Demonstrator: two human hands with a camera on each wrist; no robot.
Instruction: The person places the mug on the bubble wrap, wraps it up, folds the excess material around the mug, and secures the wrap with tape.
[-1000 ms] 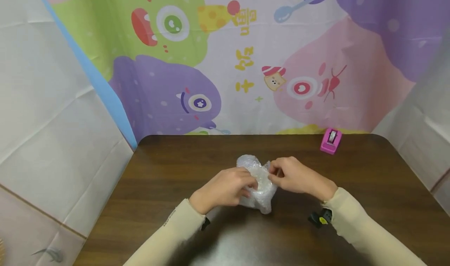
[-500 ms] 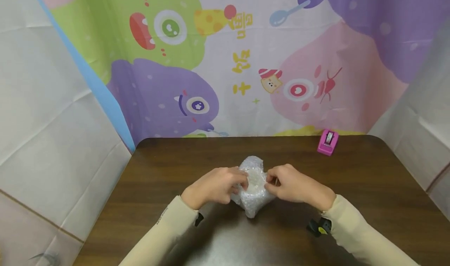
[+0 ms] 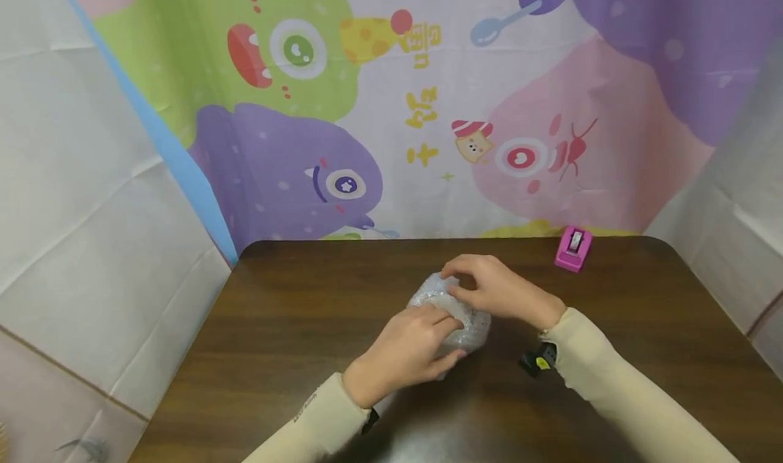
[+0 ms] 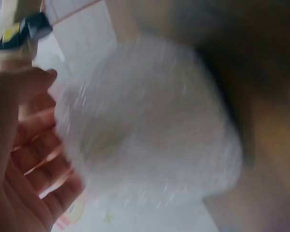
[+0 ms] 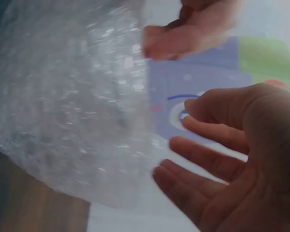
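A bundle of clear bubble wrap (image 3: 478,330) rests on the dark wooden table, and whatever it encloses is hidden. My left hand (image 3: 408,349) lies over the bundle's near left side, fingers on top and thumb apart at the near edge. In the left wrist view, the fingers of this hand (image 4: 41,150) are loosely bent along the blurred wrap (image 4: 154,125). My right hand (image 3: 498,289) is at the far right side of the bundle. The right wrist view shows its fingers (image 5: 207,159) spread and relaxed, just off the wrap's edge (image 5: 87,106).
A pink tape dispenser (image 3: 573,249) stands near the table's (image 3: 306,286) back right edge. Behind the table hangs a cartoon-printed cloth (image 3: 422,198). Tiled walls (image 3: 110,245) flank both sides. Dark camera straps (image 3: 538,361) are worn at the wrists.
The bundle has turned under the hands and its corners point elsewhere. My left hand has come forward and right over it; my right hand has shifted to its far side.
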